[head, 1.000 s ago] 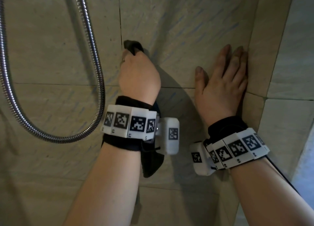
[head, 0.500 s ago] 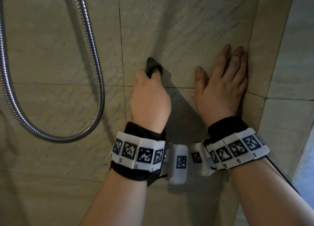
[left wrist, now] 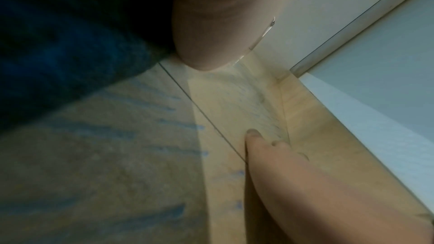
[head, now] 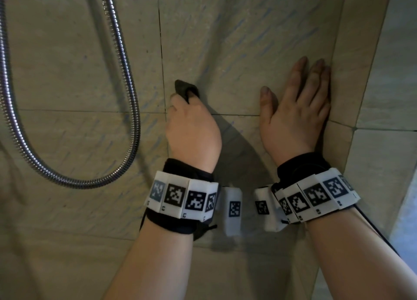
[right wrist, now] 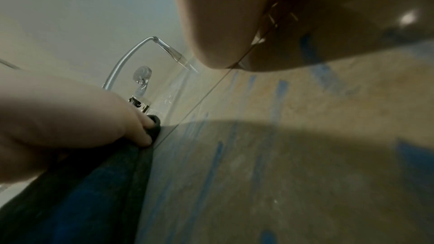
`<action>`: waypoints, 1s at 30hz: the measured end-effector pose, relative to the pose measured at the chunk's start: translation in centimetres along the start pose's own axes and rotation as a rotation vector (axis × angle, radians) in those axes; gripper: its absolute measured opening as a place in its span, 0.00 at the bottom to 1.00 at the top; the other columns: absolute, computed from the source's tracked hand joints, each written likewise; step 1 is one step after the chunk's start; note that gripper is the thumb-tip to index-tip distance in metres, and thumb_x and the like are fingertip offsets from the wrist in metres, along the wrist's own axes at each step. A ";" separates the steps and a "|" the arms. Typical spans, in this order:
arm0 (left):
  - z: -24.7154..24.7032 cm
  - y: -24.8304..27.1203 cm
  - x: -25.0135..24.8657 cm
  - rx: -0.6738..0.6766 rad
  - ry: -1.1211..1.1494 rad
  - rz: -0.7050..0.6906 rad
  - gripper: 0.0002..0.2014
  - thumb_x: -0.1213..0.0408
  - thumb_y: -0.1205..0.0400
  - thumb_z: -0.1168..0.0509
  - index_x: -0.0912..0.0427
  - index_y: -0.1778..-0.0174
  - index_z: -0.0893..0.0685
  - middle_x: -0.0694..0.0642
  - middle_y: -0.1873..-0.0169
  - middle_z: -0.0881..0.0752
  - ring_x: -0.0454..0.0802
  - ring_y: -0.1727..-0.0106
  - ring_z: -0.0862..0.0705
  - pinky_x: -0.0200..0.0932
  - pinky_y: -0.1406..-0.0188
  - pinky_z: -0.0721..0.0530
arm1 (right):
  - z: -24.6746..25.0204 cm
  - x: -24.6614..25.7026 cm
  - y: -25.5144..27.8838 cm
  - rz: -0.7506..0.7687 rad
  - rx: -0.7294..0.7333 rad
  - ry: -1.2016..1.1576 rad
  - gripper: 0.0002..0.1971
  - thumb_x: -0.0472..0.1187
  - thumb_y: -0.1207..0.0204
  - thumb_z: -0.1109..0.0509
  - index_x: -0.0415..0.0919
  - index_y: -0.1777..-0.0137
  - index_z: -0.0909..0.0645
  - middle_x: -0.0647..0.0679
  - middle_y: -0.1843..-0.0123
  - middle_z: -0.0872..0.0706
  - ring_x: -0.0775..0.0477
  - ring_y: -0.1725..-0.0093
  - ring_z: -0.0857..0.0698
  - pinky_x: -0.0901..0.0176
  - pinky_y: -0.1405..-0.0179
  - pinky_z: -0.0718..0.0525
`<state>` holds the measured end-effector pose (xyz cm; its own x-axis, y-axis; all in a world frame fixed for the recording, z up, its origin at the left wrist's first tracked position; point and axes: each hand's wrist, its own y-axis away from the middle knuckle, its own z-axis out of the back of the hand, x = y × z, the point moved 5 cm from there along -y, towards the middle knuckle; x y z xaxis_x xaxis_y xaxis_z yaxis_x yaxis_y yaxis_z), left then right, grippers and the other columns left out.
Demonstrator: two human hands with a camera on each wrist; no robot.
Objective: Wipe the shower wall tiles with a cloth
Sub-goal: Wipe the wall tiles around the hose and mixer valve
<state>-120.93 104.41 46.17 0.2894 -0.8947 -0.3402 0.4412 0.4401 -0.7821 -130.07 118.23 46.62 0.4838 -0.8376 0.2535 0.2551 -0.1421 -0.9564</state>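
Cloth (head: 185,89) dark, bunched in your left hand (head: 193,130) against the beige wall tiles (head: 248,40), your right hand (head: 295,114) flat with fingers straight beside the corner, metal shower hose (head: 126,74) looping left.

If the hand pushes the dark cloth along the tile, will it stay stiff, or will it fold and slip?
The cloth probably is floppy: it bunches in the left hand and folds against the tile wall in the right wrist view. It likely slides easily, because the tile looks smooth and glossy. It seems light.
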 end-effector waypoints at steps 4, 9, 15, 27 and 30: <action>-0.4 0.3 -2.8 0.046 -0.035 -0.143 0.22 0.69 0.14 0.51 0.62 0.23 0.32 0.64 0.36 0.31 0.63 0.42 0.24 0.46 0.56 0.30 | -0.1 0.0 0.0 -0.001 -0.017 0.008 0.35 0.59 0.16 0.51 0.34 0.18 0.45 0.31 0.19 0.41 0.33 0.19 0.42 0.43 0.25 0.42; -0.4 0.7 -3.8 0.120 -0.003 -0.362 0.23 0.69 0.16 0.47 0.54 0.24 0.26 0.62 0.40 0.31 0.61 0.45 0.27 0.47 0.57 0.31 | -0.2 -0.1 -0.1 0.002 0.028 0.032 0.35 0.59 0.16 0.52 0.35 0.17 0.48 0.32 0.18 0.44 0.35 0.18 0.45 0.44 0.24 0.45; 0.7 -0.8 -0.9 0.071 -0.052 -0.184 0.23 0.70 0.15 0.46 0.60 0.22 0.32 0.65 0.35 0.33 0.64 0.38 0.26 0.51 0.47 0.23 | 0.0 0.0 0.0 0.005 0.002 0.019 0.35 0.59 0.16 0.52 0.35 0.17 0.47 0.32 0.18 0.43 0.34 0.18 0.44 0.44 0.24 0.44; 1.1 -1.8 -1.5 0.074 -0.173 -0.030 0.21 0.70 0.14 0.51 0.66 0.23 0.35 0.68 0.27 0.35 0.65 0.32 0.29 0.50 0.41 0.27 | -0.1 0.0 0.0 0.003 0.013 0.029 0.35 0.59 0.16 0.53 0.35 0.17 0.49 0.32 0.18 0.44 0.35 0.18 0.45 0.45 0.24 0.45; 0.6 -1.1 -3.2 0.071 -0.159 -0.159 0.21 0.67 0.13 0.50 0.62 0.23 0.33 0.64 0.32 0.33 0.62 0.36 0.28 0.46 0.48 0.29 | -0.1 0.0 0.0 0.002 -0.030 0.018 0.35 0.59 0.16 0.51 0.34 0.18 0.45 0.30 0.19 0.40 0.33 0.19 0.41 0.43 0.26 0.42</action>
<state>-121.83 106.87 48.43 0.3394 -0.9324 -0.1244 0.5492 0.3037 -0.7785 -130.14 118.17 46.60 0.4688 -0.8476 0.2487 0.2286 -0.1555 -0.9610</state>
